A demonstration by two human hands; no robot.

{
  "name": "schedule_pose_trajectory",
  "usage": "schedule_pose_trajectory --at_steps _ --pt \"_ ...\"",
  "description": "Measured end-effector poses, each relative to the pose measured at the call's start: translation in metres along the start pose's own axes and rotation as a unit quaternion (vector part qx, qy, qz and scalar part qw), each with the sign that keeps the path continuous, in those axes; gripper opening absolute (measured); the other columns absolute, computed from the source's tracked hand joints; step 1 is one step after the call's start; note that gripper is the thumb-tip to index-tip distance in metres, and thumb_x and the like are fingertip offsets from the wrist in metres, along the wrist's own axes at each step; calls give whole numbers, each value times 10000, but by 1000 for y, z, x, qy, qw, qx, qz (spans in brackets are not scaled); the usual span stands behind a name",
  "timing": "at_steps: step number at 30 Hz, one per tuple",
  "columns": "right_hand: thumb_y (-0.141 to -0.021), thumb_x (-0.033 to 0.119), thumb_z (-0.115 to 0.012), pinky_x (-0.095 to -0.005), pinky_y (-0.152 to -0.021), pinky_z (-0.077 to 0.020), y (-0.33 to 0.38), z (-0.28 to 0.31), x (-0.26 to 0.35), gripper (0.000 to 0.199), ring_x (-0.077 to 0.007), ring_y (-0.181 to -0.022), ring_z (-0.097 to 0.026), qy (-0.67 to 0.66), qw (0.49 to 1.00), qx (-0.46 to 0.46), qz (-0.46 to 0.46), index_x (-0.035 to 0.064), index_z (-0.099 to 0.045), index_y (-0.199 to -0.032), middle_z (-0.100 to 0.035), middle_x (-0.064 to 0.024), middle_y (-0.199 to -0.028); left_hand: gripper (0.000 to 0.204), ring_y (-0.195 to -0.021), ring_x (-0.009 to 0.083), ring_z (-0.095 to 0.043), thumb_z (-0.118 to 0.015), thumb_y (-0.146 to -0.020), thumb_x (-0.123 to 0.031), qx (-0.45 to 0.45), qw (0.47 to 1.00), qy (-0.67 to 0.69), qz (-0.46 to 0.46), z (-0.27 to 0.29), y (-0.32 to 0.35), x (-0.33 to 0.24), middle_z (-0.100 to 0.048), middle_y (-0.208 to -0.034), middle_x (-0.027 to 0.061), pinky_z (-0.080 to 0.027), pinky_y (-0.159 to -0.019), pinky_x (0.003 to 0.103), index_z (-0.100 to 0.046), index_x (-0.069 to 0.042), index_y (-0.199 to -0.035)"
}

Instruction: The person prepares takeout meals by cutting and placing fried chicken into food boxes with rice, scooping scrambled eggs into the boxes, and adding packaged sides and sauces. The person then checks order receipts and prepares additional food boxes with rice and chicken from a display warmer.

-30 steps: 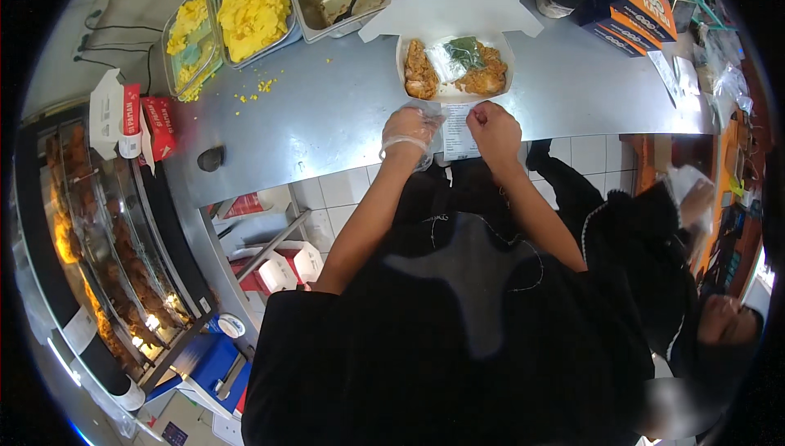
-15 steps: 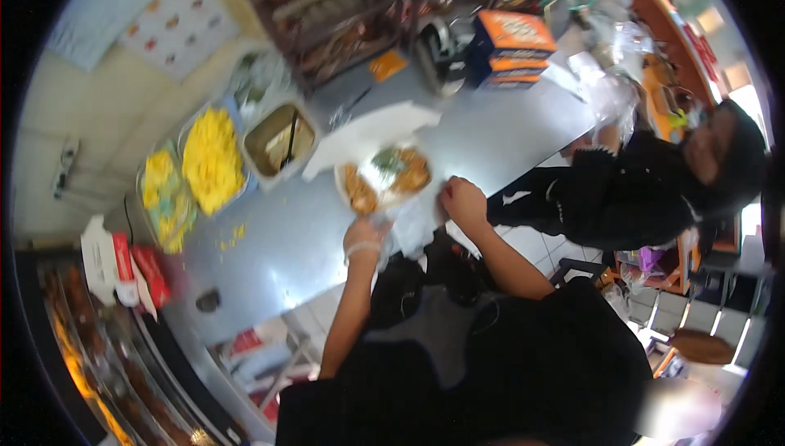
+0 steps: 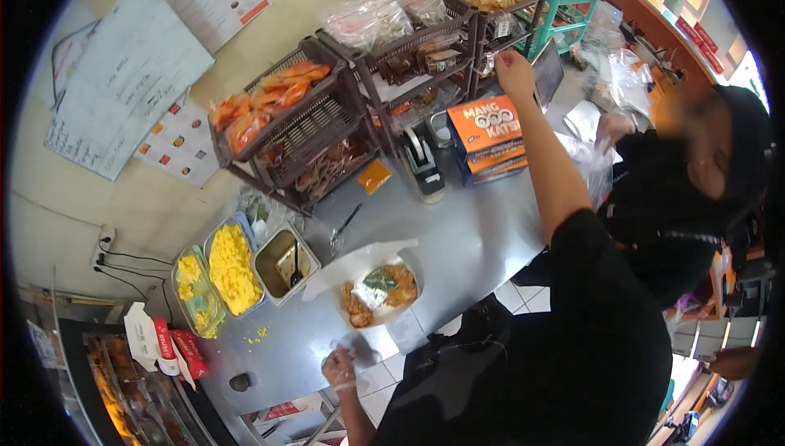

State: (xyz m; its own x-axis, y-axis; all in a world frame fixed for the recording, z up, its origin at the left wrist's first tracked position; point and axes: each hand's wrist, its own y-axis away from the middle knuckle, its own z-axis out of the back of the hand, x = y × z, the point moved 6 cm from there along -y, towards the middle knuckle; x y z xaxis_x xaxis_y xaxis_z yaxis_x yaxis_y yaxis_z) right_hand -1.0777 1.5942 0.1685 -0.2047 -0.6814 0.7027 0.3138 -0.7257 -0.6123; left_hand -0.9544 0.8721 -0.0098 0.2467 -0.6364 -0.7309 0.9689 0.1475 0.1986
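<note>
My right hand (image 3: 515, 75) reaches far across the counter to the dark rack at the back. Its fingers are drawn together at a shelf opening; whatever they hold is hidden. By the counter's near edge, my left hand (image 3: 338, 366) has its fingers curled, with clear plastic around the wrist and nothing visible in the grip. Between the two arms sits an opened white takeaway box (image 3: 415, 282), its lid folded back. Inside lie browned fried pieces (image 3: 401, 284), white rice (image 3: 362, 292) and a green leafy garnish (image 3: 379, 278).
Yellow rice (image 3: 232, 270) fills a tub beside a metal pan (image 3: 284, 266) with a black-handled utensil. A tape dispenser (image 3: 421, 164) and orange-and-black boxes (image 3: 491, 135) stand before the dark racks (image 3: 343, 111). Another person (image 3: 679, 201) works at the right.
My right hand has gone from beside the takeaway box up to the rear rack. My left hand has drawn away from the box toward the near edge. The view has shifted.
</note>
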Motion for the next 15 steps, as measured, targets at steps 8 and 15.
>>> schedule_pose_trajectory --at_steps 8,15 --pt "-767 187 -513 -416 -956 -389 -104 -121 -82 368 -345 -1095 -504 348 896 270 49 89 -575 -1117 -554 -156 -1169 521 -489 180 -560 -456 -868 -466 -103 975 -71 186 -13 62 42 -587 -561 91 -444 -466 326 -636 3 -729" --pt "-769 199 -521 -393 -932 -384 -106 -151 -59 311 -280 -1066 -519 477 846 164 170 112 -599 -1058 -589 -109 -1094 380 -434 159 -521 -505 -878 -324 -122 936 122 307 -45 168 183 -548 -533 77 -420 -389 289 -567 -23 -653"
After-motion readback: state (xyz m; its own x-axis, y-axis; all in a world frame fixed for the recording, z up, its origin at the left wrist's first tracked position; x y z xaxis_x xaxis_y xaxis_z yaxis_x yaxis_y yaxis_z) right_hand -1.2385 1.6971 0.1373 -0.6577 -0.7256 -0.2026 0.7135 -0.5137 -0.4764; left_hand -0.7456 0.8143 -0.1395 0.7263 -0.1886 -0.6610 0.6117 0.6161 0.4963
